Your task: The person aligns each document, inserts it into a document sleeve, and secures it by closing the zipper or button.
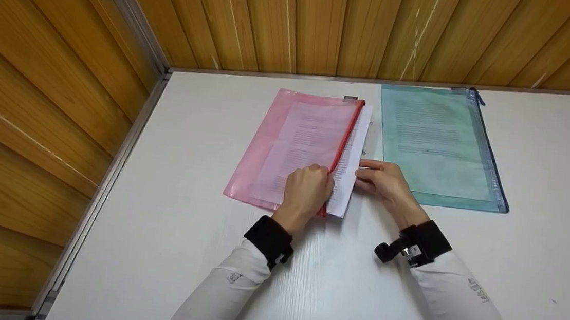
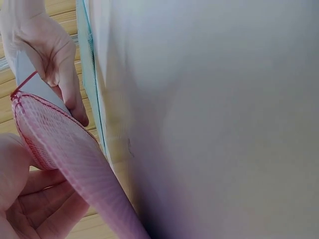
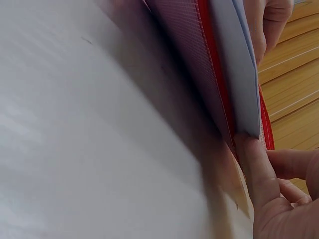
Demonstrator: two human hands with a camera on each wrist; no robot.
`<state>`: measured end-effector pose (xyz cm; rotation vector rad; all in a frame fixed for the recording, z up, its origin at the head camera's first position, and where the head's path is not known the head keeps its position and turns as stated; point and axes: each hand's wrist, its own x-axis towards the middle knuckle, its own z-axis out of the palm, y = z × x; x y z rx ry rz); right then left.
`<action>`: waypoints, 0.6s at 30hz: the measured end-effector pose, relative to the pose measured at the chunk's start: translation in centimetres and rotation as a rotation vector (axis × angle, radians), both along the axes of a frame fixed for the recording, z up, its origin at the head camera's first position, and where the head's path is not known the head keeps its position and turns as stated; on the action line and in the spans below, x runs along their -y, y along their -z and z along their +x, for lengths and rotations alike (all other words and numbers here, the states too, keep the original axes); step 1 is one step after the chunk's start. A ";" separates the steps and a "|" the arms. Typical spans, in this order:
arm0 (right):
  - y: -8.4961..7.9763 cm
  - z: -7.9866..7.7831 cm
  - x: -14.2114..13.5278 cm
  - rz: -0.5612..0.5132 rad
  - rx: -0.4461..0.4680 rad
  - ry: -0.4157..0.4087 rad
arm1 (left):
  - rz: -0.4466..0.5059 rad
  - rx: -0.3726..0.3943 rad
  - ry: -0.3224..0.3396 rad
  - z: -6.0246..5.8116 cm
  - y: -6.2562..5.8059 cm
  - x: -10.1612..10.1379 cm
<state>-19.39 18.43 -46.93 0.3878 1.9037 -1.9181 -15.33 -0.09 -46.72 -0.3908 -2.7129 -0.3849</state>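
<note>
A pink zip document pouch (image 1: pixel 253 157) with a red zipper edge lies left of centre on the table. Printed sheets of paper (image 1: pixel 352 160) stick out of its unzipped right side. My left hand (image 1: pixel 306 190) grips the pouch's upper layer by the red edge near its lower corner; the left wrist view shows the mesh mouth (image 2: pixel 52 124) gaping there. At the papers' right edge, my right hand (image 1: pixel 385 183) pinches the sheets between thumb and fingers. In the right wrist view the paper stack (image 3: pixel 241 74) sits between the two red zipper bands.
A teal zip pouch (image 1: pixel 441 148) with a dark blue zipper, holding a printed sheet, lies flat to the right, close to my right hand. Wood-patterned panels (image 1: pixel 317 29) stand behind and left of the white table (image 1: pixel 156 210).
</note>
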 end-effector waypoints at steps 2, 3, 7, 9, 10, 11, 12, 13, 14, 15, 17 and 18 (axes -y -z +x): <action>0.0 0.0 0.3 -0.004 -0.002 0.007 | -0.005 -0.001 0.001 0.1 0.0 0.0; 0.0 -0.1 0.4 -0.002 -0.005 0.009 | -0.006 -0.004 0.002 0.1 0.0 0.0; -0.1 -0.1 0.9 0.015 -0.014 0.019 | -0.005 -0.020 0.000 0.1 0.0 0.0; -0.2 -0.2 1.0 0.040 -0.024 0.018 | -0.004 -0.035 -0.002 0.1 0.1 -0.1; -0.3 -0.2 1.0 0.053 -0.031 0.018 | -0.005 -0.041 -0.003 0.1 0.1 -0.1; -0.3 -0.2 1.1 0.068 -0.034 0.018 | -0.009 -0.048 -0.004 0.1 0.1 -0.1; -0.4 -0.2 1.1 0.081 -0.037 0.016 | -0.014 -0.054 -0.005 0.1 0.2 -0.1; -0.5 -0.2 1.1 0.097 -0.042 0.012 | -0.016 -0.057 -0.006 0.1 0.2 -0.1; -0.5 -0.3 1.2 0.112 -0.048 0.006 | -0.017 -0.059 -0.006 0.2 0.1 -0.2; -0.6 -0.4 1.2 0.123 -0.050 0.003 | -0.017 -0.057 -0.006 0.2 0.1 -0.2; -0.7 -0.5 1.3 0.146 -0.051 -0.002 | -0.020 -0.050 -0.007 0.2 0.1 -0.2; -0.7 -0.6 1.4 0.158 -0.052 -0.007 | -0.020 -0.045 -0.006 0.2 0.1 -0.2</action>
